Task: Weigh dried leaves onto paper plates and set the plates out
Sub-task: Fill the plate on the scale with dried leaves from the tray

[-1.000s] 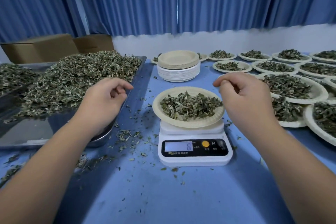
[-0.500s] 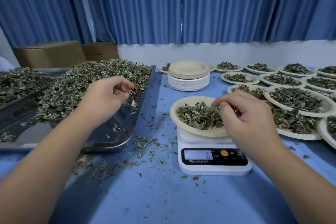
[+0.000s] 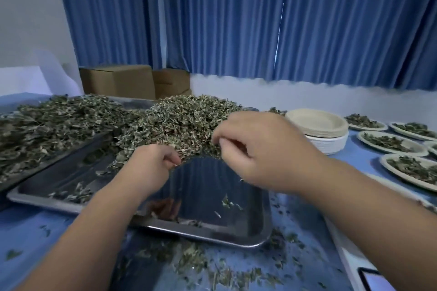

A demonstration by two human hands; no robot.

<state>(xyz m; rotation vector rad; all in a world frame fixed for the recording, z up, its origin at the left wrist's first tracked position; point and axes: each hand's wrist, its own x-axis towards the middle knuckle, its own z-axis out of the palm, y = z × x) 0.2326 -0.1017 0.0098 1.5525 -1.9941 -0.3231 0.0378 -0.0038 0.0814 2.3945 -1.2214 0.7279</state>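
Observation:
A big pile of dried leaves lies in a steel tray in front of me. My left hand hovers at the pile's near edge, fingers curled and pinching a few leaves. My right hand is over the pile's right side, with thumb and fingers pinched on leaves. A stack of empty paper plates stands to the right of the tray. Only a corner of the white scale shows at the bottom right; my right arm hides its plate.
A second tray of leaves sits at the left. Several filled plates cover the table on the right. Cardboard boxes stand behind the trays before blue curtains. Leaf crumbs litter the blue tabletop.
My view has swung left from the scale to the tray. My right hand left the plate on the scale and moved to the leaf pile; my left hand stays over the tray.

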